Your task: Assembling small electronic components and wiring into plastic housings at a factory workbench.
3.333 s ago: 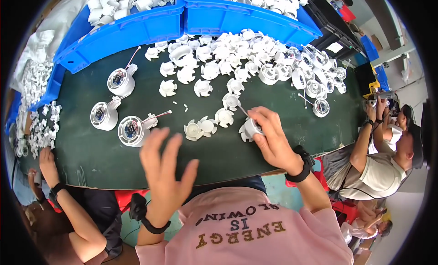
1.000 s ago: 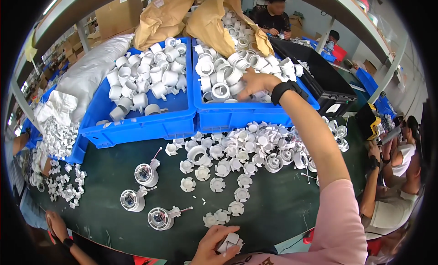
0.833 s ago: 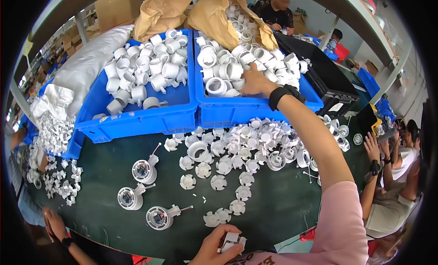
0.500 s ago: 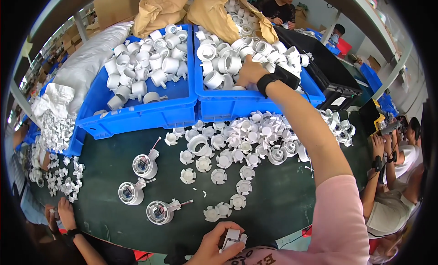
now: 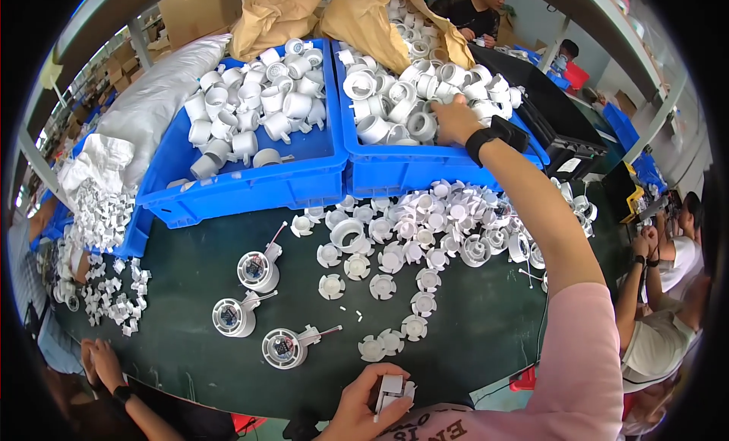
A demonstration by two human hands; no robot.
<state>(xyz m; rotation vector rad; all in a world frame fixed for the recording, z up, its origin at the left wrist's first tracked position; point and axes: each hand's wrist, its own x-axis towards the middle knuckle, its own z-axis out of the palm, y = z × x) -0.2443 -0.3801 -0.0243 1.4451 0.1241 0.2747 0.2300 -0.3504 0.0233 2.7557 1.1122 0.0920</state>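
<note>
My left hand [image 5: 363,401] is closed around a small white plastic part [image 5: 392,390] with a boxy, notched shape, close to my body at the table's front edge. My right arm reaches forward, and my right hand [image 5: 457,122] is down among white plastic cup-shaped housings [image 5: 373,128] in the right blue bin [image 5: 425,171]. Its fingertips are partly hidden by the housings, so whether they grip one is unclear. Left of centre on the table stand three round white assemblies [image 5: 285,348] with circuit boards inside and thin wires sticking out.
A second blue bin [image 5: 250,196] holds more housings. White finned discs [image 5: 383,287] are heaped and strung out across the green table [image 5: 182,289]. Small white clips [image 5: 114,293] lie at left. A black crate [image 5: 566,133] stands at right. Other people's hands [image 5: 105,365] are at the left edge.
My right hand has shifted slightly right within the bin, among the housings. My left hand still holds the white part, turned a little. The whole view has swung slightly.
</note>
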